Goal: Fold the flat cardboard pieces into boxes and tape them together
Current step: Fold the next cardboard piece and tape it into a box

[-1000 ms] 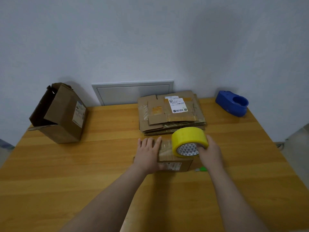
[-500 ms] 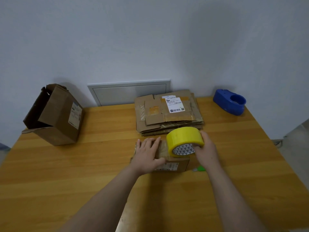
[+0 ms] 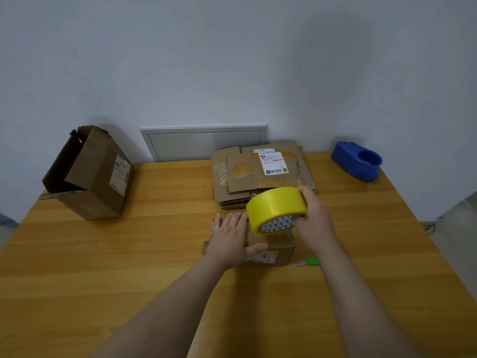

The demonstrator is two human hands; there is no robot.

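Counts from my feed: two hands, one roll, one box, one stack of flats, one big box, one dispenser, one green tool. Left hand (image 3: pixel 231 239) lies flat on the box (image 3: pixel 284 253), fingers straight and close together, thumb out along the near top edge, palm pressing down. Right hand (image 3: pixel 316 223) grips the roll (image 3: pixel 275 206), fingers curled over its far rim. The roll is yellow and glossy, a wide ring with a white triangle-patterned core. It is tilted and held over the box top, just right of the left fingertips. The box is small, brown corrugated and closed, with shiny clear tape on top and a white barcode label on the near face under the left thumb. The flats (image 3: pixel 260 177) are stacked just beyond both hands, worn brown card with old tape patches and one white shipping label; I cannot tell how many pieces. The green tool (image 3: pixel 309 261) is small, plastic with a metal tip, lying on the table (image 3: pixel 103 280) just below the right wrist. The big box (image 3: pixel 90 174) is well left of the left hand, open, with creased flaps and one label. The dispenser (image 3: pixel 357 161) is blue moulded plastic, rounded, well beyond the right hand. The table is wood-grain laminate.
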